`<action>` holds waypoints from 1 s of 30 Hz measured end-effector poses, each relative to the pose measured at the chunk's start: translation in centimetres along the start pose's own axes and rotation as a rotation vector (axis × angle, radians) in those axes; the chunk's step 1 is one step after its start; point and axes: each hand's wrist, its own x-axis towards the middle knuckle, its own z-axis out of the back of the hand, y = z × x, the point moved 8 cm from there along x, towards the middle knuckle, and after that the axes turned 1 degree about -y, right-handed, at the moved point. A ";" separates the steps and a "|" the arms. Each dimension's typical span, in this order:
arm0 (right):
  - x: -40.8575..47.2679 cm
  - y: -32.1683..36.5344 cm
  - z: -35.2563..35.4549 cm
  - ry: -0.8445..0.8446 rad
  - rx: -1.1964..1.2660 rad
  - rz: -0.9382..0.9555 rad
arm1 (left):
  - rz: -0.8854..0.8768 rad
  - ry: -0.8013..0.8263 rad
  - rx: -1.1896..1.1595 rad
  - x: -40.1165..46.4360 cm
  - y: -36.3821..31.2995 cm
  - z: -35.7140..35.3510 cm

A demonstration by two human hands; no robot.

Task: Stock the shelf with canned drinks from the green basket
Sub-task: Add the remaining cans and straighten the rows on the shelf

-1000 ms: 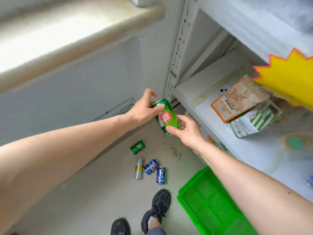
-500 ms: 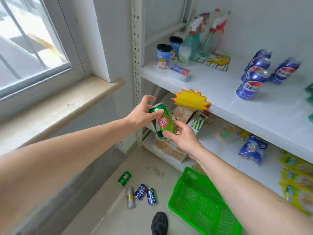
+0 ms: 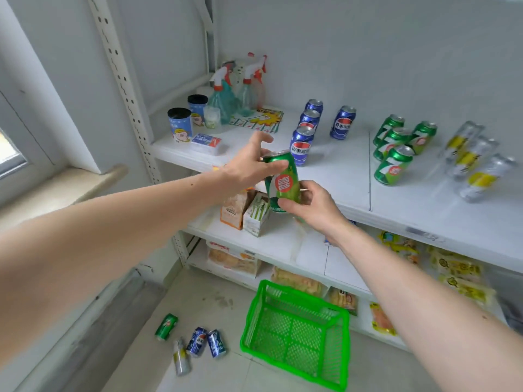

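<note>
A green can (image 3: 283,182) with a red round label is held upright in front of the upper shelf's edge (image 3: 396,222). My left hand (image 3: 249,165) grips its top rim and my right hand (image 3: 314,205) grips its lower half. On the shelf stand several blue cans (image 3: 301,145), several green cans (image 3: 394,165) and clear-and-yellow cans (image 3: 478,176). The green basket (image 3: 336,352) sits on the floor below and looks to hold nothing. Four more cans lie on the floor to its left: one green (image 3: 166,326), two blue (image 3: 206,342), one silver (image 3: 181,359).
Spray bottles (image 3: 226,97), two blue cups (image 3: 180,124) and a small box (image 3: 206,142) occupy the shelf's left end. Snack boxes (image 3: 246,213) and packets fill the lower shelves. A window sill (image 3: 56,188) runs along the left wall.
The view has lifted from the floor to the upper shelf. Both hands have carried the green can up toward the shelf edge, near the blue cans.
</note>
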 end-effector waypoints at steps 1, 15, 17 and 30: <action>0.0 -0.2 1.8 -0.017 0.006 0.004 | -0.016 0.015 -0.009 0.6 -1.1 -1.5; 2.1 -6.4 24.2 -0.071 -0.094 0.022 | -0.107 0.152 -0.008 9.3 -10.5 -22.5; 2.6 -7.7 26.5 -0.101 -0.084 0.011 | -0.114 0.183 0.024 10.9 -11.3 -24.9; 9.6 -15.3 37.2 -0.384 -0.031 -0.111 | -0.200 0.330 0.240 22.9 -14.0 -34.0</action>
